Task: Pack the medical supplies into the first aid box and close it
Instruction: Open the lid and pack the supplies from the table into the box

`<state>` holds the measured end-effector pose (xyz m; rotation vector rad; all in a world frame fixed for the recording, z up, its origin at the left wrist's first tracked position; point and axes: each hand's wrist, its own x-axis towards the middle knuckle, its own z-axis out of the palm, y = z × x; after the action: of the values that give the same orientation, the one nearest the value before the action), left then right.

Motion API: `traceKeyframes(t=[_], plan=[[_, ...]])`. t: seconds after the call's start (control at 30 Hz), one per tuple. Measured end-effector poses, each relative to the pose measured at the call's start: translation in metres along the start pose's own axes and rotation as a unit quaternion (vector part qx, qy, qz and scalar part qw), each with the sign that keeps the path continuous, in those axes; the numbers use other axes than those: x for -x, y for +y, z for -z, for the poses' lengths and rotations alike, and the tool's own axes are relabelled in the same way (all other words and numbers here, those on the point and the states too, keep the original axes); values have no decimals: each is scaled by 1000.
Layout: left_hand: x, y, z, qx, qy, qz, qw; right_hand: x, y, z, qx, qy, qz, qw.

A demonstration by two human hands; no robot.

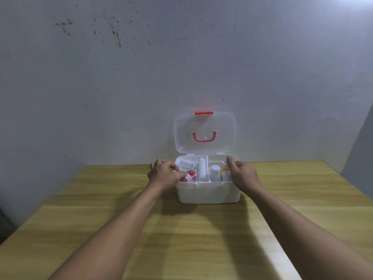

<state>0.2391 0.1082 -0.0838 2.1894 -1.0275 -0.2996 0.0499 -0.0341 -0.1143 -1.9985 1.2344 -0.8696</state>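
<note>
The white first aid box [207,194] stands open at the table's far edge. Its clear lid [224,136], with a red handle and red latch, stands upright against the wall. Inside lie a long white bandage roll [201,168], a smaller white roll [187,163], a red tape roll [191,173], a white bottle [215,172] and a yellow item [224,170]. My left hand [164,174] is at the box's left end, fingertips pinched on a red-and-white tape roll [188,178] in the front left compartment. My right hand [243,174] curls over the right compartment, hiding what is under it.
The box sits on a light wooden table [181,229] pushed against a stained grey wall [141,77]. Both forearms reach across the table from the near edge. No loose supplies show on the tabletop around the box.
</note>
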Motion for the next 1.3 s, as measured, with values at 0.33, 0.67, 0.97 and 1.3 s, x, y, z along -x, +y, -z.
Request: traceKeyframes(t=[0.33, 0.67, 0.97, 1.3], plan=[[-1, -6, -4, -62, 28, -87, 994, 0, -1, 0, 0, 6, -3, 1000], [8, -3, -6, -49, 34, -75, 995, 0, -1, 0, -2, 5, -5, 1000], [-3, 6, 0, -101, 38, -93, 990, 3, -3, 2, -5, 5, -12, 1000], [-13, 4, -12, -107, 112, -96, 983, 4, -5, 3, -11, -1, -26, 1000]])
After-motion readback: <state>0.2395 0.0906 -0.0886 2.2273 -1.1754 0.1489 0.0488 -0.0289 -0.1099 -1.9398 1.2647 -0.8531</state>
